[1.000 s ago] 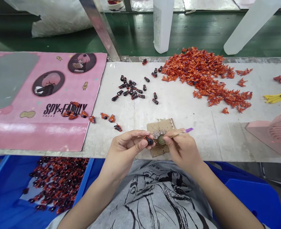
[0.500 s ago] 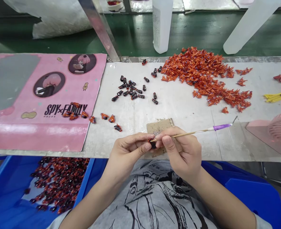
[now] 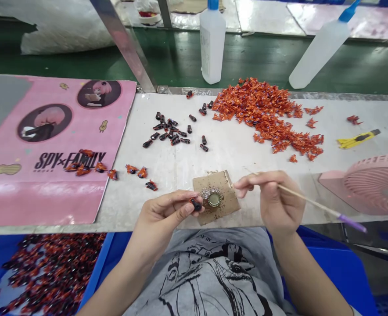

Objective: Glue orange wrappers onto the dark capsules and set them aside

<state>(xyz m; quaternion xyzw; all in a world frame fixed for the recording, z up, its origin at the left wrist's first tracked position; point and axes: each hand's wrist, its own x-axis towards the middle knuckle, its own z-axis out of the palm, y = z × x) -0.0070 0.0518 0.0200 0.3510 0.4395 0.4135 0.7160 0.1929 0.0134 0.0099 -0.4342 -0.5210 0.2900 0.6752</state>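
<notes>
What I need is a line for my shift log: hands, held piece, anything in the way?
Left hand pinching black piece. Right hand holding purple-ended stick, clear of piece. Round cap on cardboard between hands; nothing seen blocking.

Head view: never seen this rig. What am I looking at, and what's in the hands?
No robot here: a person works bare-handed, seen by a single camera worn on the head, looking forward and down. The left hand pinches a small black-and-red piece; the right hand holds a thin wooden stick with a purple end. Between them, on the long off-white tabletop, lies a square of brown cardboard bearing a round crimped metal cap. Beyond are a scatter of small black pieces and a heap of spiky orange-red pieces. A pink printed mat is at the left, a pink plastic fan at the right.
</notes>
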